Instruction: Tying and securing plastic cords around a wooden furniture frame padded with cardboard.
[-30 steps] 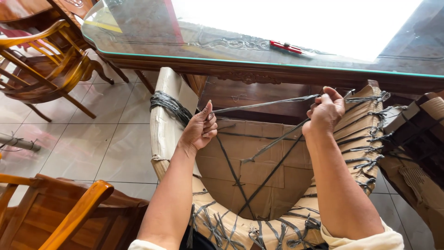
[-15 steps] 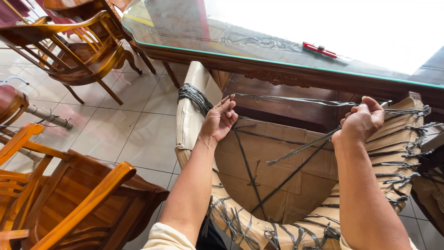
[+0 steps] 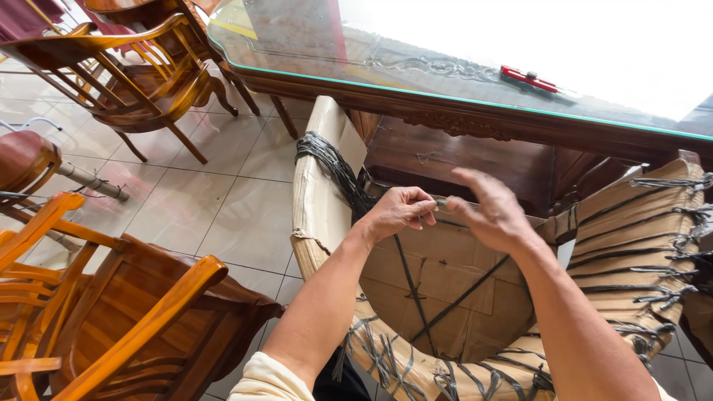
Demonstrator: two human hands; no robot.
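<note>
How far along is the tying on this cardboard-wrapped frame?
Done: the wrapped frame already has cord bound at its upper left and many ties along the right and bottom edges. In hand: the left hand and right hand meet on a strand at the middle. Left: that strand looks unknotted.

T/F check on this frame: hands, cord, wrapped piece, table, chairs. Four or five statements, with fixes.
1. Both hands meet at a dark cord: left hand, right hand, cord. True.
2. The wrapped round frame is covered in blue plastic. False: brown cardboard bound with dark strapping.
3. A red tool lies on the glass-topped table. True.
4. The wooden chairs stand on carpet. False: tiled floor.
</note>
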